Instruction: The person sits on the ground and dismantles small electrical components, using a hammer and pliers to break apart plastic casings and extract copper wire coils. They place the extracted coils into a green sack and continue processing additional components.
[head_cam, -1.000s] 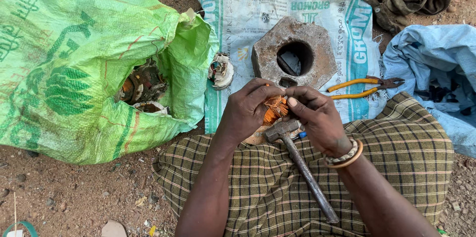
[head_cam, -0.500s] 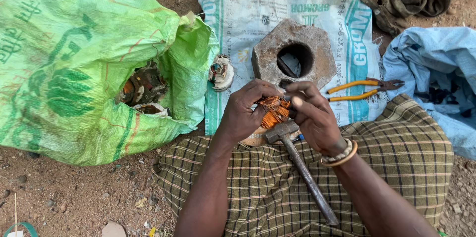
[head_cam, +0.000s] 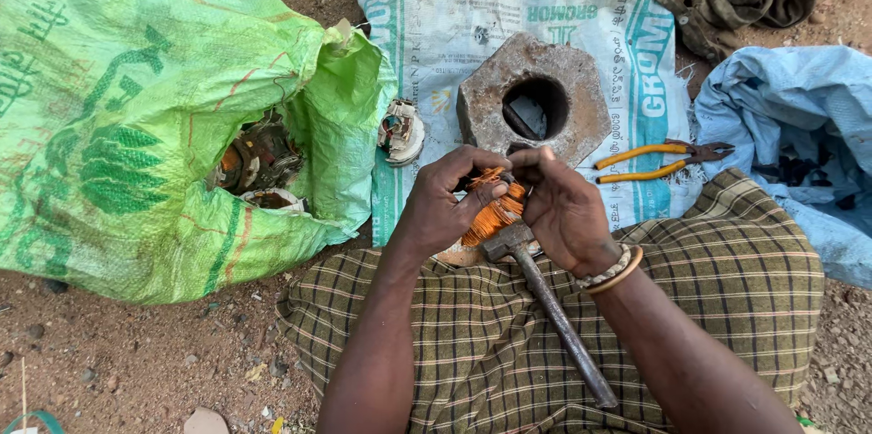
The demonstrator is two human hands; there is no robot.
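Head view, looking down at lap. Left hand [head_cam: 442,207] and right hand [head_cam: 565,207] both curled around a bundle of orange copper wire [head_cam: 495,212], fingers closed on it from either side, held just above the lap. Hammer [head_cam: 545,298] lying across checked cloth [head_cam: 509,343] on the lap, head just under the wire bundle, handle pointing toward the viewer. Bangles [head_cam: 613,272] on right wrist. Hexagonal metal block with round hole [head_cam: 531,98] just beyond the hands, resting on a printed white sack [head_cam: 509,7]. Orange-handled pliers [head_cam: 658,160] right of block. Open green sack [head_cam: 136,125] at left with scrap parts inside [head_cam: 254,162]. Small motor part [head_cam: 401,132] beside sack mouth. Blue sack [head_cam: 799,125] far right. Dirt floor [head_cam: 136,352].
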